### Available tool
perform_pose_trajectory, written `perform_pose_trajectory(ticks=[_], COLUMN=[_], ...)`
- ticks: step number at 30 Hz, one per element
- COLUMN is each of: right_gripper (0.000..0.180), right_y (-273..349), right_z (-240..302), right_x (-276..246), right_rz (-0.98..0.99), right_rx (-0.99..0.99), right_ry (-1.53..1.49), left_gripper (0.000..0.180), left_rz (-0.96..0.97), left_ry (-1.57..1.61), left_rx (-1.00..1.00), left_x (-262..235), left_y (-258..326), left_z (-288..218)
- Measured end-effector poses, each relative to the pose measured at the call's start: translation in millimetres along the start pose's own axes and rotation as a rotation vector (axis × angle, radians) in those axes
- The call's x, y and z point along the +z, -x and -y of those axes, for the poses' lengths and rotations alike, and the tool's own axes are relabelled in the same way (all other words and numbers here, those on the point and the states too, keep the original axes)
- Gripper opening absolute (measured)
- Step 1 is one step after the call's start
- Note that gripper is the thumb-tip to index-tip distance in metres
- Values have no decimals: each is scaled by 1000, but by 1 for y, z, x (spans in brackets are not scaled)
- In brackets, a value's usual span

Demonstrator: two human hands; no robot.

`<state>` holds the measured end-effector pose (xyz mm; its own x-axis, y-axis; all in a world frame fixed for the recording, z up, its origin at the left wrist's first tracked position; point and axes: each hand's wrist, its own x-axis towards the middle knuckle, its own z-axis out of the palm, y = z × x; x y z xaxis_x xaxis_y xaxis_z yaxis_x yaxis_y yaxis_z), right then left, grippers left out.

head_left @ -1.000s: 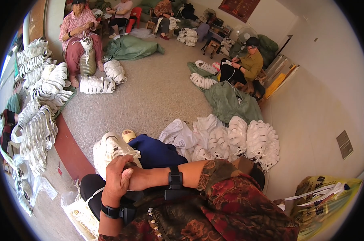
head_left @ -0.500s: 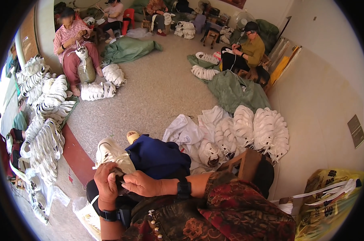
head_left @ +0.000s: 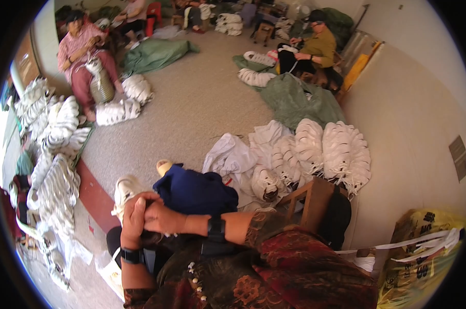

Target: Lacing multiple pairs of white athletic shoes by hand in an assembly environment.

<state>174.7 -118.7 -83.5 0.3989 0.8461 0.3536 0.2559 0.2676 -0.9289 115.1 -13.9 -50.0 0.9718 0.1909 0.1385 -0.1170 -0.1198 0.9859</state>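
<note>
Both hands, left hand (head_left: 133,219) and right hand (head_left: 161,217), we keep curled tight around the white shoe (head_left: 124,189) at lower left; lacing seems underway, so next needs a firm pull.

hands (head_left: 145,216) lower, white shoe (head_left: 124,189) seemingly more covered than before

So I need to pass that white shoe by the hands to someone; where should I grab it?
Grip the white shoe at its free end, away from the person, coming from above: the near end is covered by the left hand and right hand, while that far part lies exposed.
</note>
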Motion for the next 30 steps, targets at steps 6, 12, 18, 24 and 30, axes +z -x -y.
perform_pose_trajectory(ticks=[6,12,18,24,30], right_gripper=[30,27,29,30,28], right_y=[-24,-44,-65,-76,-85], right_z=[61,84,93,68,96], right_x=[-48,-51,-63,-76,-67], right_rz=[214,304,358,254,333], right_rx=[122,-204,-508,-376,-749], right_ry=[114,708,1288,1101,1040], left_gripper=[47,57,56,50,41], left_rz=[15,48,56,98,214], left_ry=[-108,297,655,437,357], left_rx=[161,-36,44,-38,19], left_x=[-2,-8,-16,-16,-18], left_y=[-16,-14,-8,-12,-12], left_z=[-12,7,14,10,20])
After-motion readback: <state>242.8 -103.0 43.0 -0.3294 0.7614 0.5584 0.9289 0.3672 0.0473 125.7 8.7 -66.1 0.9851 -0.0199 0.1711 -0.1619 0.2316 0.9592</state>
